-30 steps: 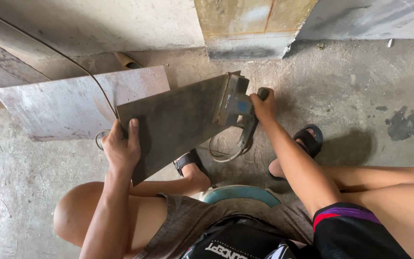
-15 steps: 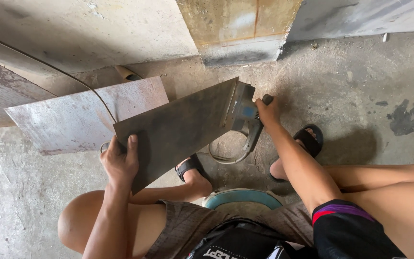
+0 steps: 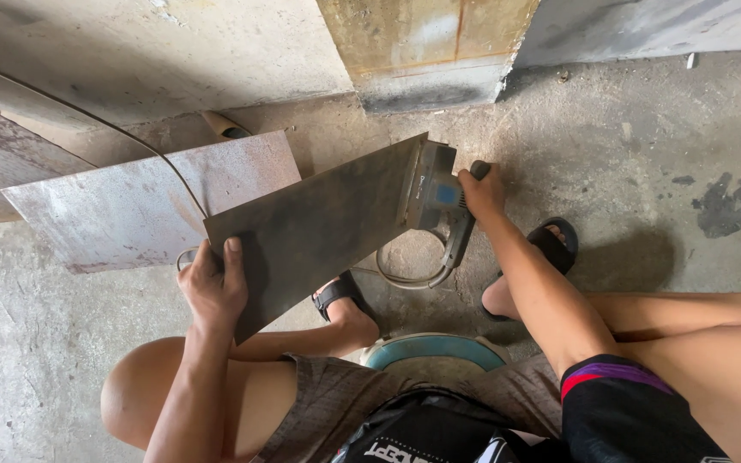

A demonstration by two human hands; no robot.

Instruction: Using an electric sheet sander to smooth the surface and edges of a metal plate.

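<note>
Two hands on one dark metal sheet, seen from the head camera.

I see my left hand [image 3: 213, 287] closed on the lower left edge of the dark metal sheet [image 3: 319, 227], which is tilted above the concrete floor [image 3: 628, 171]. My right hand [image 3: 482, 190] grips the handle of a grey angle grinder [image 3: 435, 201] at the sheet's right edge. A rusty steel plate [image 3: 143, 206] lies behind, and the grinder's cable [image 3: 413, 276] loops beside my sandalled foot [image 3: 345, 300].
</note>
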